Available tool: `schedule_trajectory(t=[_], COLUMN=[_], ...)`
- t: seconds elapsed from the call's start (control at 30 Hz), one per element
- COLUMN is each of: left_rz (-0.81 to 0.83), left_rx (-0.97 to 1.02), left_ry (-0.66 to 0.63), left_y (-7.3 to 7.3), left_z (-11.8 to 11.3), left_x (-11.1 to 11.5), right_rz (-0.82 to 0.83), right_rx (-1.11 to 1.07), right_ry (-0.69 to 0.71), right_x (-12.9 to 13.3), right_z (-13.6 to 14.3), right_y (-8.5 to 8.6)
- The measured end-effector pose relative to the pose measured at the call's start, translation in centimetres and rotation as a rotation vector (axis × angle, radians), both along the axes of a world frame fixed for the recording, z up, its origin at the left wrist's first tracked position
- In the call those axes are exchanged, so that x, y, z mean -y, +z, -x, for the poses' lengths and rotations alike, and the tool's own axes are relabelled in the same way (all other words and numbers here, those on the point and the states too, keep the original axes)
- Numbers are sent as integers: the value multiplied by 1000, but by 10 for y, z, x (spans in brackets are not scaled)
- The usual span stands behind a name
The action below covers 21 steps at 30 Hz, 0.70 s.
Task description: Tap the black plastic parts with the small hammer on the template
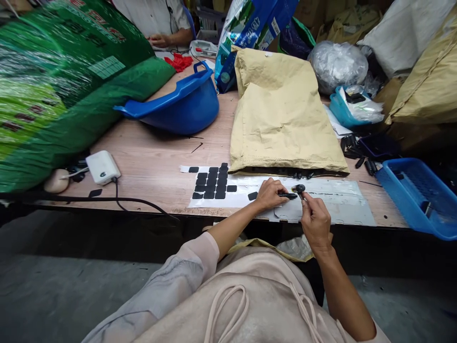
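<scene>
My left hand (270, 194) is closed on a small black part (287, 196) over the white sheet near the table's front edge. To its right my right hand (314, 216) grips a small tool with a round dark head (299, 188), which is close to the black part's tip. What the tool is exactly cannot be made out. Left of my hands, rows of black rounded pieces (212, 182) lie on the white sheet (235, 200). Behind my hands rests a tan paper sack (282, 114), with small black parts at its open front edge.
A blue basin (182, 107) stands at the back left, beside a large green bag (71, 76). At the right are a blue tray (421, 195) and loose black parts (352, 146). A white box (103, 167) with cables lies at the left. Another person's hand (159, 41) is across the table.
</scene>
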<state>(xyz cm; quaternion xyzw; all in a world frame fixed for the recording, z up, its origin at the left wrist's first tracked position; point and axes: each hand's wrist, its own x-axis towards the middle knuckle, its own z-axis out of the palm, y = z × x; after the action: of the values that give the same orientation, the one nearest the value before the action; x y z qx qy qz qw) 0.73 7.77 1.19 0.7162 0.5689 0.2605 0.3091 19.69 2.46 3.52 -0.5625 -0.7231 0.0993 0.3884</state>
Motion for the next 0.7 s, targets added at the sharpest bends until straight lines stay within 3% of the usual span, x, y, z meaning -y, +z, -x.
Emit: schedule_trajectory(t=[0.4,0.53,0.7], left_rz=[-20,-27,-23], left_rx=[-32,-25,-8], left_ry=[-18,-27,-55], left_y=[-1,-2,-3], left_z=[2,3,3], left_x=[1,0,-1], right_rz=[94,75,-74], right_rx=[32,33,24], right_ry=[-5,-3,-40], right_x=[7,1,5], right_z=[1,-1,6], right_y=[-14,0,20])
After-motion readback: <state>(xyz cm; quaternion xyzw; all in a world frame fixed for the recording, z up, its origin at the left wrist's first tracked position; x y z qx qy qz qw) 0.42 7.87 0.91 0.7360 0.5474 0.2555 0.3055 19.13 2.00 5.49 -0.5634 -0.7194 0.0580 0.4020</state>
